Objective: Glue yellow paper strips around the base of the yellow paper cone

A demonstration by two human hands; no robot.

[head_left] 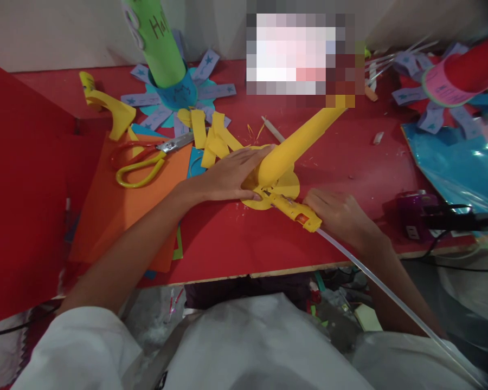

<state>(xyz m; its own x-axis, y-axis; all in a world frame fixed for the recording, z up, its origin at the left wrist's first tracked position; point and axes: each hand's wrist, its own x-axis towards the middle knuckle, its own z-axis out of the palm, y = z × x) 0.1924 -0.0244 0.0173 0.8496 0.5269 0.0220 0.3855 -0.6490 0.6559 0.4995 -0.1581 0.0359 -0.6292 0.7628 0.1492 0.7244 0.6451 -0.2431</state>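
The left arm reaches forward and inward; the left hand has its fingers stretched and the thumb apart. The right arm also angles inward, with the right hand curled in a fist.

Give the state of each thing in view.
Glue gun: in right hand, glue stick in its back
Yellow tube: tilted, left hand at its foot
Scissors: lying, handles apart
Yellow strips: bent
Orange sheet: flat
Green tube: standing in blue ring
Red tube: in pink ring
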